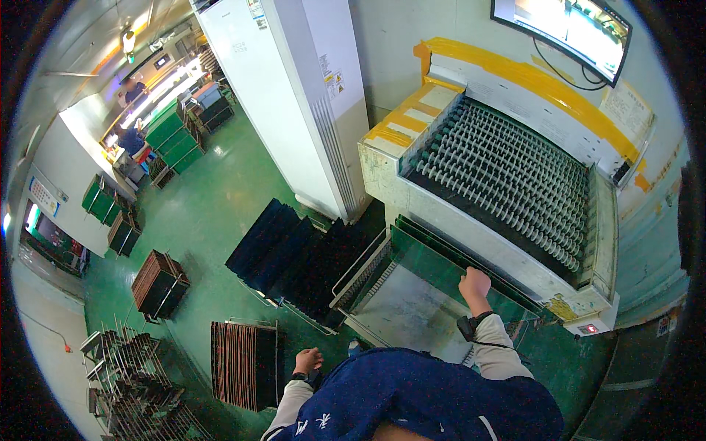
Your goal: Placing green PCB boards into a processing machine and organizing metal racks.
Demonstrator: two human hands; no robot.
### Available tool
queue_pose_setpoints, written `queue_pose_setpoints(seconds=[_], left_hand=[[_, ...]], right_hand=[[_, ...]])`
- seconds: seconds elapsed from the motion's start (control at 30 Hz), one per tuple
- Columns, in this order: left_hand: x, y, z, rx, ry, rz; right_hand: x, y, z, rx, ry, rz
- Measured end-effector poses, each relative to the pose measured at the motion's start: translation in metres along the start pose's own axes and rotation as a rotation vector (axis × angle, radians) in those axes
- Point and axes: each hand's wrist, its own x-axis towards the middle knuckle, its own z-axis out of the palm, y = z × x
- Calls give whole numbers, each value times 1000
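A: Hands, count and state?

B: Two. Right hand is fisted on the far edge of a green panel; the panel lies flat on the table at the mouth of the conveyor, just below its front wall. Left hand is curled shut, holding nothing I can see, hanging above the floor beside a rack. The hands are well apart.

A: Wrist items?

B: Two dark bands, one per wrist.

A: Conveyor contents?

B: Rows of ribbed rollers, too many to count. No panel on them.

A: Racks and what they hold?

B: Near rack: brown boards on edge, packed tight. A second brown stack to its left. One long holder of dark blue sheets, leaning in overlapping groups, next to the table. Wire frames at lower left, number unclear. Green carts further back, at least four.

A: Labels and signs?

B: Yellow tape along the conveyor's back rim and left corner. A pale paper sheet at the back right. One small red-lit box on the near right corner. Small stickers on the white cabinet. One monitor on the wall above.

A: Other people?

B: Two, far off at upper left, in blue.
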Motion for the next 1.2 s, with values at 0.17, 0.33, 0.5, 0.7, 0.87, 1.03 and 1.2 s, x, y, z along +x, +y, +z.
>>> queue_pose_setpoints(seconds=[0.17,0.33,0.5,0.7,0.87,1.03,1.2], left_hand=[[9,-4,-11,63,-58,-13],[12,-7,-9,71,-42,-29],[16,-8,-12,62,-60,-39],[9,-4,-6,-75,-70,-29],[2,7,-1,-34,-104,25],[15,5,-32,-41,-21,10],[16,15,-39,9,-14,66]], right_hand=[[2,0,5,-6,10,-2],[1,1,5,5,15,-4],[1,0,2,11,14,-3],[1,2,4,17,10,-19],[-6,13,-5,83,43,-76],[-20,-4,-114,61,65,-113],[-40,12,-221,121,298,-91]])
